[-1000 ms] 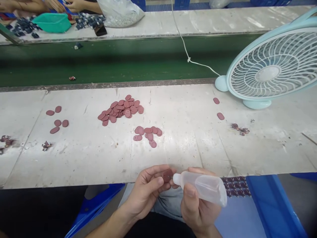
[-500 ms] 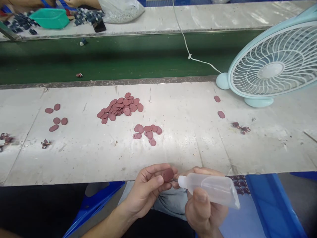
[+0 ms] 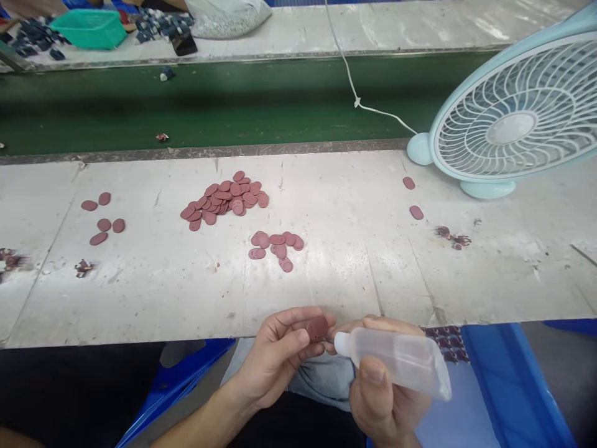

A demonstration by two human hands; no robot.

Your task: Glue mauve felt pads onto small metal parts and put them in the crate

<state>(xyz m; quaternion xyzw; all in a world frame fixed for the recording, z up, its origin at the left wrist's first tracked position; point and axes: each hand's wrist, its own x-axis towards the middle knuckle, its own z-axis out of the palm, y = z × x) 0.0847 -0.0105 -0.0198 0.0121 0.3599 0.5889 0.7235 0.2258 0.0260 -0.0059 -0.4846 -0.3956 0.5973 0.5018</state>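
The left hand (image 3: 280, 358) pinched a small reddish-brown disc (image 3: 318, 327) between thumb and fingertips, just below the near edge of the counter (image 3: 354, 274) and over the person's lap. The right hand (image 3: 382, 386) was wrapped around a clear squeeze bottle (image 3: 396, 358), its white nozzle aimed at the disc's face and almost touching it; whether any liquid had left the tip was too small to tell. To do this step well, the disc would probably need to be kept flat to the nozzle and gripped by its rim only, so the fingers stayed off the wetted face, and the bottle pressed gently, since its soft translucent wall looked as if it would give a lot for a light squeeze. The disc was thin, oval to round, matt, and seemed to carry a few tiny holes. More of the same lay on the counter: a heaped pile (image 3: 226, 198) farther back, a smaller cluster (image 3: 276, 247) nearer the hands, five loose ones (image 3: 102, 218) to the left and two (image 3: 413, 198) toward the right. The counter top was pale, scuffed and streaked, with dark scraps (image 3: 452, 238) scattered on it. A pale blue fan (image 3: 513, 118) with a white spiral grille stood at the right, its cord (image 3: 354, 93) crossing a green belt (image 3: 233, 106) behind.
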